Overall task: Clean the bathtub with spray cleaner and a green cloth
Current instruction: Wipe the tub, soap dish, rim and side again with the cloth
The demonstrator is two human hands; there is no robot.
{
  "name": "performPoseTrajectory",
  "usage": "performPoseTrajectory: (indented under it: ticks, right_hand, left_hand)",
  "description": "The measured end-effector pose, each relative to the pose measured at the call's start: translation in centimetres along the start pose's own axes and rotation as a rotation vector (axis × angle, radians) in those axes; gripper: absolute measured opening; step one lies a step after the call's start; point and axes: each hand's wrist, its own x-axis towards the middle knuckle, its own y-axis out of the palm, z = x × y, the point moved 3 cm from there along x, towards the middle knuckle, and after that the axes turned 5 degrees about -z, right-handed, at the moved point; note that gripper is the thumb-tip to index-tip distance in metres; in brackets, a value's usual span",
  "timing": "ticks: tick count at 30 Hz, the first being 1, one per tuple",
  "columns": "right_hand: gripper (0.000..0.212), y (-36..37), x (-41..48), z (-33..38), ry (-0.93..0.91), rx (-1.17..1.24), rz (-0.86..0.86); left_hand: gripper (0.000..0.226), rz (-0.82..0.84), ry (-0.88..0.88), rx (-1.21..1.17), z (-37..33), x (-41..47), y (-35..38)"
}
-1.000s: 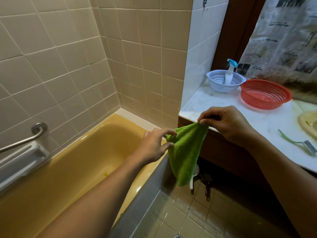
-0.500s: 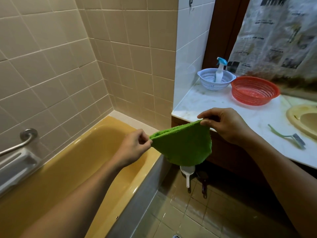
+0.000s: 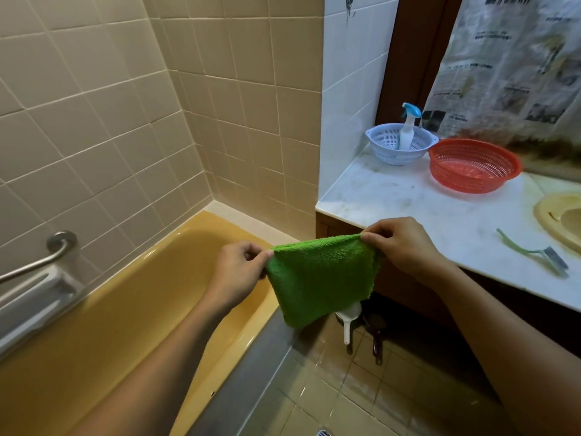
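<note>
- Green cloth (image 3: 320, 278) hangs spread between 2 hands, its top edge taut, above the outer rim of the bathtub (image 3: 110, 325) and the floor tiles.
- At its left top corner the left hand (image 3: 234, 275) pinches it, fingers curled onto the fabric; the right hand (image 3: 405, 247) pinches the right top corner likewise.
- Just below the cloth, a white scoop (image 3: 347, 322), perhaps a ladle, lies on the floor, partly hidden.
- On the tiled wall beside the yellow bathtub is a metal grab bar (image 3: 41, 259).
- To the right, a green brush (image 3: 534, 253) lies on the marble counter (image 3: 393, 202).
- Farther back, a red basket (image 3: 473, 166) sits just beside a pale blue basket (image 3: 386, 149), which holds the spray bottle (image 3: 408, 127).
</note>
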Motion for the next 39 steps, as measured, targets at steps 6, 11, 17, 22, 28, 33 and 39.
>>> performPoseTrajectory:
  ticks: [6, 11, 17, 22, 28, 33, 39]
  right_hand:
    - [0.008, 3.1, -1.7, -1.2, 0.25, 0.261, 0.091]
    - [0.005, 4.2, -3.2, -0.3, 0.201, 0.391, 0.259]
    - [0.027, 3.8, -3.9, -0.1, 0.066, 0.343, 0.359]
    - [0.04, 4.5, -4.3, 0.0, -0.006, 0.249, 0.32]
    - [0.018, 4.4, -4.3, 1.6, 0.038, 0.447, 0.38]
    - [0.027, 4.5, -4.0, 3.3, 0.158, 0.885, 0.568]
    - [0.017, 4.0, -3.2, 3.3, 0.278, 1.042, 0.385]
  left_hand:
    - [0.018, -0.054, -0.267, -0.164, -1.0, -3.2, 4.3]
    - [0.013, 0.004, -0.219, -0.197, -3.0, -5.4, 7.5]
    - [0.041, 0.126, -0.215, -0.341, -3.4, -6.4, 9.3]
    - [0.061, 0.236, -0.224, -0.425, -3.5, -6.7, 8.6]
    - [0.065, 0.092, -0.132, -0.332, -1.2, -6.1, 5.2]
    - [0.093, 0.378, -0.098, -0.414, 2.1, -5.5, 3.8]
    - [0.053, 0.414, -0.198, -0.462, 4.4, -5.5, 2.4]
